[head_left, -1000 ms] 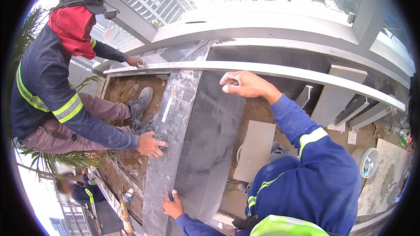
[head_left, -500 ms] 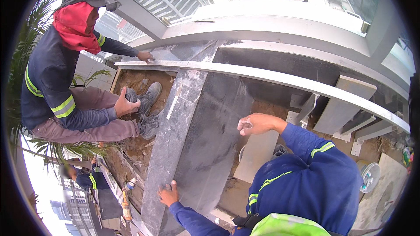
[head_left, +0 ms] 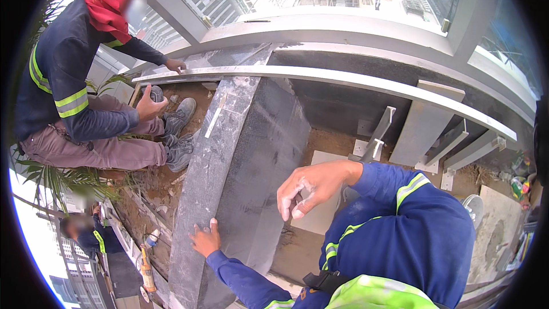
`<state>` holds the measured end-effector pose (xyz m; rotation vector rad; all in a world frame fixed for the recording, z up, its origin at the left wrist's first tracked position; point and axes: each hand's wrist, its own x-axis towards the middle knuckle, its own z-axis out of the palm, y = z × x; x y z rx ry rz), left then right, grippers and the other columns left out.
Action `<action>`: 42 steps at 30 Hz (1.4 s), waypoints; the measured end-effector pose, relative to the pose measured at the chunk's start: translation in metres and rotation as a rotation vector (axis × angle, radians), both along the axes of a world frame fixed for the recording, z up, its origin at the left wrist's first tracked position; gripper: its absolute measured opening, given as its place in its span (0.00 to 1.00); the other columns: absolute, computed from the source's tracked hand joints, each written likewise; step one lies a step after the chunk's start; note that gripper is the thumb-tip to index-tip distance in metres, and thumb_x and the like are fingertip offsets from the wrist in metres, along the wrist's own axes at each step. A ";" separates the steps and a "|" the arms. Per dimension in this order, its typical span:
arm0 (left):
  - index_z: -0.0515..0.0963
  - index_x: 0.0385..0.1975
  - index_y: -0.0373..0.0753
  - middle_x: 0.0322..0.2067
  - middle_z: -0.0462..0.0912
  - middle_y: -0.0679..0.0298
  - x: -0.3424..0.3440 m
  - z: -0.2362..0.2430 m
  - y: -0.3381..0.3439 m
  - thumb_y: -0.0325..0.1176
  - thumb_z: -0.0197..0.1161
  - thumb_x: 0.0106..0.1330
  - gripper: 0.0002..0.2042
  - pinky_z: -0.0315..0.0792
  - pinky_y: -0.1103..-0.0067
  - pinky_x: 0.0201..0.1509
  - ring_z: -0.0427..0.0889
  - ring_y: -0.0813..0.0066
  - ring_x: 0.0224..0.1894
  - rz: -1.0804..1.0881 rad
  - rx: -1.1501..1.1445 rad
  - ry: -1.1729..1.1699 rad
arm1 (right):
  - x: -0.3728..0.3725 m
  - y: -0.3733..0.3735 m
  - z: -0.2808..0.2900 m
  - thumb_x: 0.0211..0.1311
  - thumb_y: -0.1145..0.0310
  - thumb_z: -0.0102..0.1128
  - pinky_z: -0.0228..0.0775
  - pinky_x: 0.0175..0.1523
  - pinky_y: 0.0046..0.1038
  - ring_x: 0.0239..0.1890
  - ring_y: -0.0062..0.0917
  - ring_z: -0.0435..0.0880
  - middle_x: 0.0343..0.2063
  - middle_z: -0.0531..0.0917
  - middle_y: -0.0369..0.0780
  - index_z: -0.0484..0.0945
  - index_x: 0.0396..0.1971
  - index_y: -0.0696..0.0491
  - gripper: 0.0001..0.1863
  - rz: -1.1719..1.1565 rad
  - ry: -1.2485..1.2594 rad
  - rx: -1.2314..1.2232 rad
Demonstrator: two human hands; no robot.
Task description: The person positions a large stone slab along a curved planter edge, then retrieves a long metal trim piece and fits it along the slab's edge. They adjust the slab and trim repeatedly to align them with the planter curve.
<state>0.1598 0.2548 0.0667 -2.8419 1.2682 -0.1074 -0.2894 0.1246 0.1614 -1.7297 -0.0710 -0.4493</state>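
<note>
My left hand [head_left: 206,241] rests on the dusty top of a dark stone-clad low wall [head_left: 197,212], fingers spread. My right hand [head_left: 313,189] hovers over the planter bed to the right of the wall. Its fingers are loosely curled and apart, white powder coats the palm, and nothing shows in it. Across the wall's far end lies a long pale straightedge bar [head_left: 343,78]. A co-worker's hand [head_left: 175,66] is at the bar's left end. A thin pale strip [head_left: 215,115] lies on the wall top.
The co-worker [head_left: 74,91] crouches on the soil at left. Another person [head_left: 94,234] works farther off at lower left, near an orange power tool [head_left: 147,269]. Metal brackets [head_left: 380,129] and a leaning grey slab [head_left: 426,120] stand at right, with a white bucket [head_left: 473,209] beyond.
My right hand has come nearer and lower, its fingers curling downward. My left hand stays on the wall top. The view has shifted, and the co-worker still reaches to the bar.
</note>
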 end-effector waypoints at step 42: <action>0.82 0.63 0.36 0.70 0.76 0.47 -0.023 0.015 -0.013 0.75 0.62 0.63 0.45 0.56 0.44 0.78 0.62 0.41 0.78 0.302 0.170 0.049 | 0.075 -0.110 0.233 0.55 0.65 0.75 0.79 0.40 0.37 0.34 0.39 0.90 0.28 0.88 0.43 0.86 0.32 0.56 0.11 -0.204 -0.529 -1.516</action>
